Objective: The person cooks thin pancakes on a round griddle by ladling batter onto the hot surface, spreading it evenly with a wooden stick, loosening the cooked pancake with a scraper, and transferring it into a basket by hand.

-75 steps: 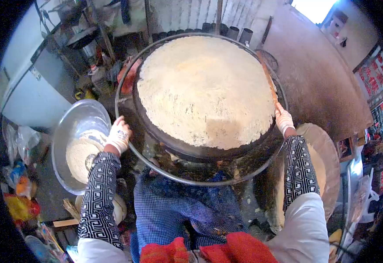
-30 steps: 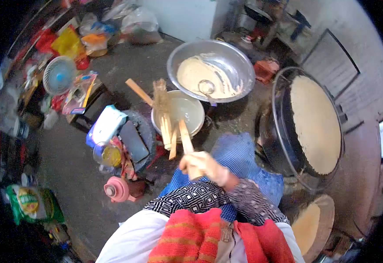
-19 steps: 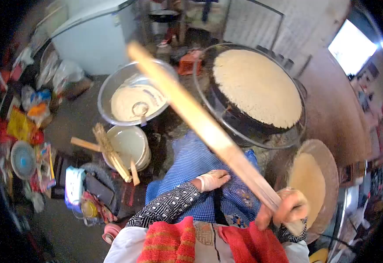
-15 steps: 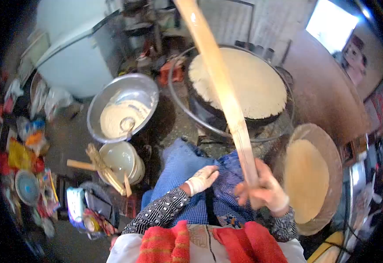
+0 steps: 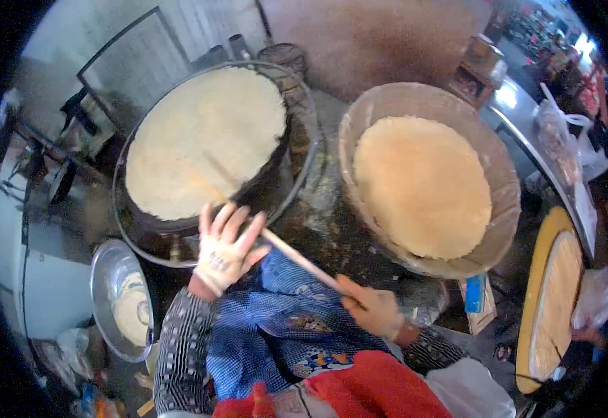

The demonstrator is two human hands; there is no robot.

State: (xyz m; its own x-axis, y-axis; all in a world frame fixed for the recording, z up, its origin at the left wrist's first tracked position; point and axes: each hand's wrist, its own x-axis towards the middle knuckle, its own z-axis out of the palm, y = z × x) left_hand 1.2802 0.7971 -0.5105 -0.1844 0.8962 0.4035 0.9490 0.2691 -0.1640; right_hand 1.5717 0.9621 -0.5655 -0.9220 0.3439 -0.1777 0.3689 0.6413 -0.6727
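Observation:
My right hand is closed around the near end of a long, flat wooden stick. The stick slants up and left, and its blurred far part reaches over a large, pale, round flatbread. That flatbread covers a dark round griddle. My left hand, in a whitish glove, is held at the griddle's near edge with its fingers spread, right over the middle of the stick. Whether the left fingers touch the stick cannot be made out.
To the right of the griddle, a lined round basket holds a browner flatbread. A metal bowl with batter stands at the lower left. A metal ring surrounds the griddle. An oval board lies far right.
The view has swung right, bringing the basket nearer the middle. The stick, upright before, is now lowered across the flatbread. My left hand has risen from my lap to the griddle's edge, fingers spreading.

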